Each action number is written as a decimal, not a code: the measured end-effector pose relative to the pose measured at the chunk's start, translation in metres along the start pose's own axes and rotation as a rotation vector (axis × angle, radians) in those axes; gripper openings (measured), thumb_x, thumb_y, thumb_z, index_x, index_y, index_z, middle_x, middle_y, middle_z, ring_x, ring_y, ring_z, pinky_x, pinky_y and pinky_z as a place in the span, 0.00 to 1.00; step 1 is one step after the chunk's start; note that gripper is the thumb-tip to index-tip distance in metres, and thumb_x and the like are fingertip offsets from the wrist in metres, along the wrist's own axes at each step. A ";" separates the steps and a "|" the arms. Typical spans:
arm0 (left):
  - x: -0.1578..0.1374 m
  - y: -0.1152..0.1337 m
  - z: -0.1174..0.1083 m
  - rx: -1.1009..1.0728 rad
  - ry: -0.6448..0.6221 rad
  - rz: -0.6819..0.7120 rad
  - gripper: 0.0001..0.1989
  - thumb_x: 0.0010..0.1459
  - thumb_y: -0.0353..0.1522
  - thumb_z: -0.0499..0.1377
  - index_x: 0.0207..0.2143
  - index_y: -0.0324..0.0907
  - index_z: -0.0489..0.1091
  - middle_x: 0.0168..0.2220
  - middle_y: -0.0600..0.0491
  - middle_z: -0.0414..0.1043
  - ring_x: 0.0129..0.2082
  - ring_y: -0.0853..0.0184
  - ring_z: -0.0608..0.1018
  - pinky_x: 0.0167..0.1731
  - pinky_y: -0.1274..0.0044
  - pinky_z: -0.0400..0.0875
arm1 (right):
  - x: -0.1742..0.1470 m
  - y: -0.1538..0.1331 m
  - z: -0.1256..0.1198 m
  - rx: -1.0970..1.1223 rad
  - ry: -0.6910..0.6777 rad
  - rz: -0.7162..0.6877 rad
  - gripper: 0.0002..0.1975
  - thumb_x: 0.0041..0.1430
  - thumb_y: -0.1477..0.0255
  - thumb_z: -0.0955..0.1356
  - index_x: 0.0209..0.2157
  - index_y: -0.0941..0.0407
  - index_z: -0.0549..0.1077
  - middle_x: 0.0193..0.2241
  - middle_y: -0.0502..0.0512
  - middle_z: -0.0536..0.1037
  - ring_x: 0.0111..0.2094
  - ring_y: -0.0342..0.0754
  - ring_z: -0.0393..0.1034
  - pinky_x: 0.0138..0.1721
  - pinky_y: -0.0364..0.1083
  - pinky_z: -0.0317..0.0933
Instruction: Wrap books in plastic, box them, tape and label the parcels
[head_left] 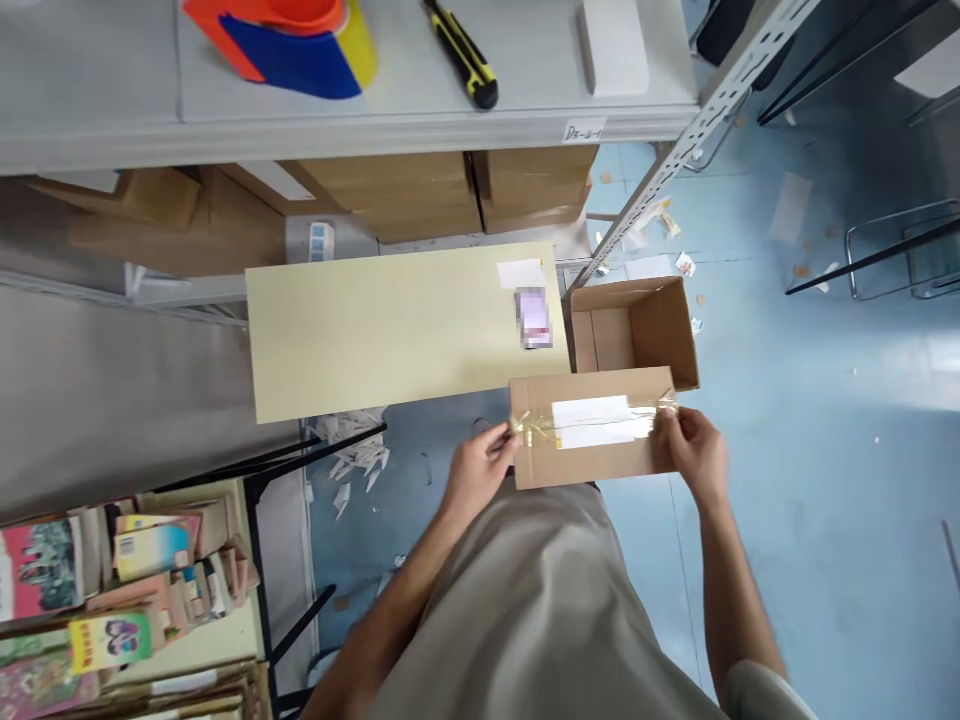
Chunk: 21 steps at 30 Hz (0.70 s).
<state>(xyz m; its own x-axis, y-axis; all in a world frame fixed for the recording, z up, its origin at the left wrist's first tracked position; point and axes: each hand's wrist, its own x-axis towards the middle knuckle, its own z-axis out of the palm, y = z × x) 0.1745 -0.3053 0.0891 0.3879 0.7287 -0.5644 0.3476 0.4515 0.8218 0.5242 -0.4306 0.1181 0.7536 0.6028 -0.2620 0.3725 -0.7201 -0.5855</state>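
Observation:
Between my two hands is a brown cardboard box (592, 472), held in front of my body. A crinkled strip of clear tape (536, 428) runs along its top, and a white label (591, 422) lies in the middle. The fingers of my left hand (480, 470) pinch the box's left end by the tape. My right hand (697, 450) grips the right end, its thumb and fingers at the tape there. Just beyond the held box stands an open cardboard box (652, 330) with its inside showing.
A cream table (390, 335) carries a small blurred purple item (534, 318) and a white paper (520, 274). On the shelf (247, 135) above lie a yellow-black utility knife (465, 55) and a tape dispenser (300, 50). Books (154, 545) fill the lower left. Paper scraps (356, 445) litter the floor.

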 end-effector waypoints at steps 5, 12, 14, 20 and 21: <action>0.057 0.023 0.122 -0.116 -0.216 -0.038 0.26 0.64 0.47 0.69 0.61 0.49 0.80 0.58 0.47 0.84 0.63 0.51 0.83 0.64 0.61 0.80 | 0.098 0.061 -0.055 -0.086 0.156 -0.011 0.34 0.61 0.40 0.70 0.49 0.57 0.81 0.42 0.69 0.88 0.44 0.66 0.83 0.45 0.58 0.73; 0.208 0.018 0.249 -0.039 -0.166 -0.149 0.10 0.64 0.33 0.66 0.47 0.42 0.80 0.44 0.47 0.87 0.51 0.55 0.87 0.56 0.67 0.79 | 0.258 0.140 -0.053 -0.121 -0.031 -0.035 0.24 0.58 0.45 0.69 0.32 0.53 0.76 0.35 0.63 0.82 0.37 0.57 0.76 0.42 0.54 0.70; 0.250 0.009 0.267 0.009 -0.110 -0.162 0.09 0.64 0.32 0.65 0.46 0.42 0.80 0.41 0.48 0.86 0.48 0.56 0.87 0.54 0.68 0.79 | 0.295 0.156 -0.036 -0.084 -0.109 -0.018 0.23 0.58 0.46 0.68 0.26 0.52 0.71 0.27 0.57 0.78 0.32 0.53 0.71 0.37 0.51 0.66; 0.341 -0.018 0.284 0.107 -0.023 -0.184 0.16 0.59 0.31 0.67 0.50 0.40 0.78 0.45 0.45 0.85 0.48 0.57 0.84 0.52 0.70 0.76 | 0.368 0.183 0.036 0.115 -0.218 0.061 0.21 0.54 0.48 0.70 0.25 0.51 0.67 0.22 0.48 0.68 0.29 0.47 0.61 0.31 0.47 0.57; 0.351 -0.021 0.284 0.121 -0.016 -0.184 0.17 0.59 0.31 0.67 0.51 0.40 0.78 0.46 0.44 0.85 0.48 0.57 0.83 0.53 0.70 0.76 | 0.377 0.186 0.047 0.118 -0.217 0.056 0.20 0.54 0.49 0.70 0.26 0.51 0.68 0.23 0.48 0.68 0.29 0.47 0.60 0.31 0.46 0.57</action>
<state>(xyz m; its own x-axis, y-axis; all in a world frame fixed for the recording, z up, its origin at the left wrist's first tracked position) 0.5459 -0.2050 -0.1489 0.3215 0.6315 -0.7056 0.5130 0.5101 0.6903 0.8523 -0.3211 -0.1259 0.6327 0.6322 -0.4473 0.2581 -0.7167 -0.6479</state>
